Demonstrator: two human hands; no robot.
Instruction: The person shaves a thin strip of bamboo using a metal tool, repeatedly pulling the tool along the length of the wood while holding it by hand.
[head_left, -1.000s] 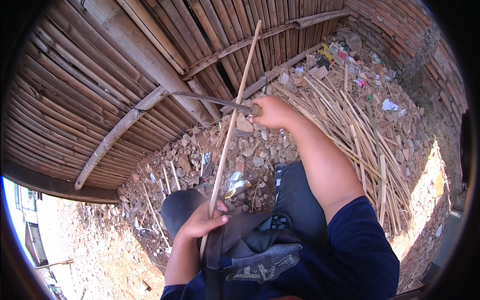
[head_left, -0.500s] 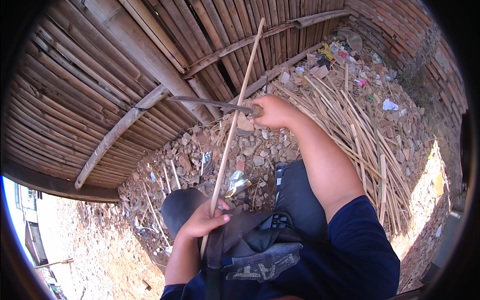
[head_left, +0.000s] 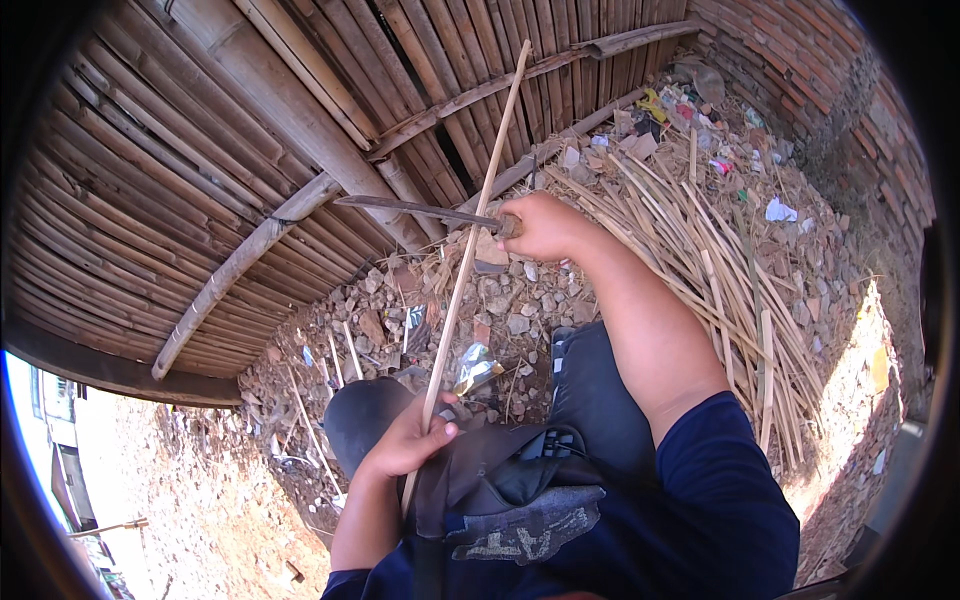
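My left hand [head_left: 408, 437] is closed round the lower part of a long, pale bamboo strip [head_left: 474, 236], near my lap. The strip slants up and away to the right, its far end free in front of the bamboo wall. In my right hand [head_left: 543, 226] is the short wooden handle of a machete [head_left: 420, 208]. Its dark, narrow blade points left and crosses the strip just left of my fist. Whether the edge touches or bites into the strip I cannot tell. My fingers hide most of the handle.
A heap of split bamboo strips [head_left: 690, 260] lies on the rubble to the right. A bamboo slat wall [head_left: 240, 150] leans over the far left, and a brick wall [head_left: 790, 60] stands far right. Stones, a crumpled shiny wrapper [head_left: 475, 368] and other litter cover the ground.
Almost nothing differs. The machete and my right hand have shifted very slightly; both hands keep their holds.
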